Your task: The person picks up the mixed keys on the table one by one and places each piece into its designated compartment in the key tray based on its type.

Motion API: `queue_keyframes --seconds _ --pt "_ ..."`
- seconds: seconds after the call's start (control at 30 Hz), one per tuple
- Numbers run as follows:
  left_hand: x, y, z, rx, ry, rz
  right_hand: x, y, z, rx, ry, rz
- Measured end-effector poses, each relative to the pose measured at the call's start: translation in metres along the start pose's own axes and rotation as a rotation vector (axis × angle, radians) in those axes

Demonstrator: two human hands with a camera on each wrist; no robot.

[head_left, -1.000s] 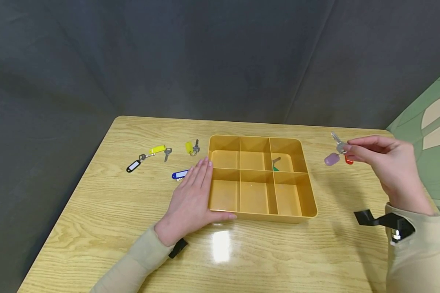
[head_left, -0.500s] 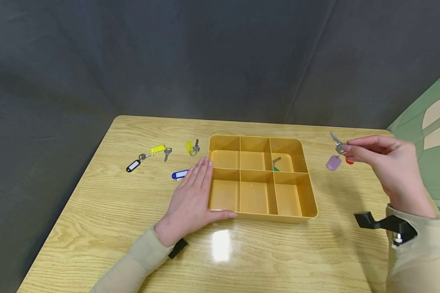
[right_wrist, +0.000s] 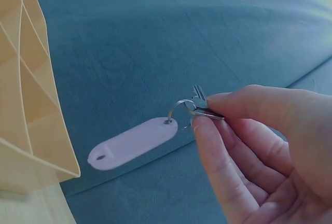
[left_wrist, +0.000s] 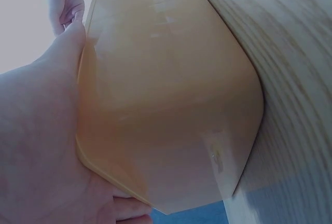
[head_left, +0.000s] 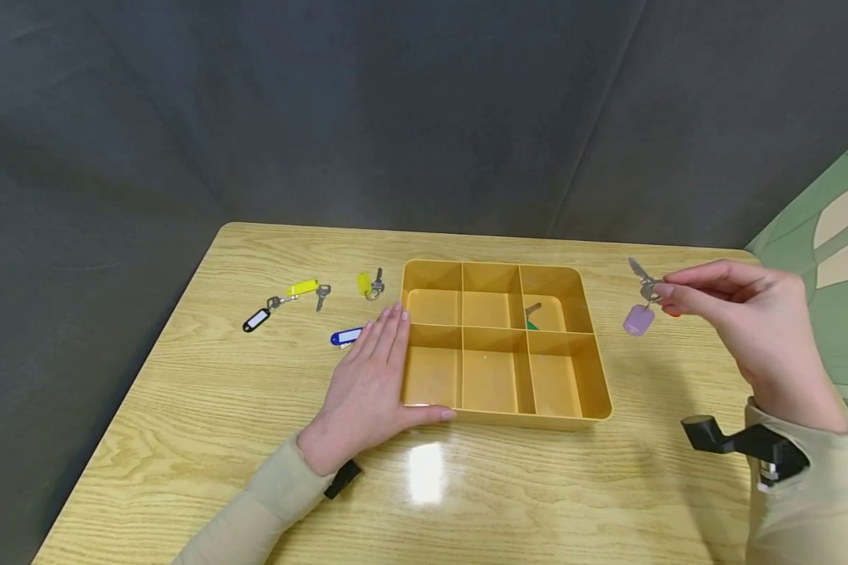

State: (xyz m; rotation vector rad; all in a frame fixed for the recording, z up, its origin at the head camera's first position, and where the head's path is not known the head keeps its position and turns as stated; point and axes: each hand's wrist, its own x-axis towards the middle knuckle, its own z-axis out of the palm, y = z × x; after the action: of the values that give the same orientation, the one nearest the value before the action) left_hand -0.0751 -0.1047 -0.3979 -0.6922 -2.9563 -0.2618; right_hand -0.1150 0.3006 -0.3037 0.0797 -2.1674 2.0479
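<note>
In the head view, my right hand (head_left: 766, 326) pinches a key (head_left: 639, 271) between thumb and forefinger, above the table's right side. A purple key tag (head_left: 638, 320) dangles from the key's ring; the right wrist view shows this tag (right_wrist: 135, 143) hanging at a slant from the metal ring (right_wrist: 180, 105). My left hand (head_left: 367, 384) rests against the near left corner of a yellow-orange six-compartment box (head_left: 496, 328), fingers straight along its left side and thumb along its front. A key with a green tag (head_left: 532, 324) lies in the box's back right compartment.
Left of the box lie keys with a black tag (head_left: 257, 320), a yellow tag (head_left: 303, 288), another yellow tag (head_left: 364, 284) and a blue tag (head_left: 346, 337), partly behind my left hand. A red tag (head_left: 674, 315) peeks out below my right fingers. A dark curtain (head_left: 424, 118) hangs behind the table.
My right hand has shifted very slightly, and the key it holds has tipped a little to the left. The purple tag has swung to hang lower. My left hand and the box stay put.
</note>
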Motion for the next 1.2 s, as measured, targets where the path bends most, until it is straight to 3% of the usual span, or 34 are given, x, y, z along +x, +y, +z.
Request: queue_keyframes --seconds 0.27,0.63,1.0,1.2 --pt "0.000 0.000 -0.001 -0.008 -0.004 -0.005 -0.004 -0.003 0.007 0.000 -0.054 -0.061" --pt "0.000 0.000 -0.001 -0.008 -0.007 -0.006 -0.009 -0.003 0.010 -0.047 -0.107 -0.065" --pt "0.000 0.000 -0.001 -0.004 -0.003 -0.007 -0.009 0.007 0.011 -0.005 -0.153 -0.061" --pt "0.001 0.000 -0.001 -0.004 -0.001 -0.005 -0.011 0.012 0.014 -0.164 -0.152 0.007"
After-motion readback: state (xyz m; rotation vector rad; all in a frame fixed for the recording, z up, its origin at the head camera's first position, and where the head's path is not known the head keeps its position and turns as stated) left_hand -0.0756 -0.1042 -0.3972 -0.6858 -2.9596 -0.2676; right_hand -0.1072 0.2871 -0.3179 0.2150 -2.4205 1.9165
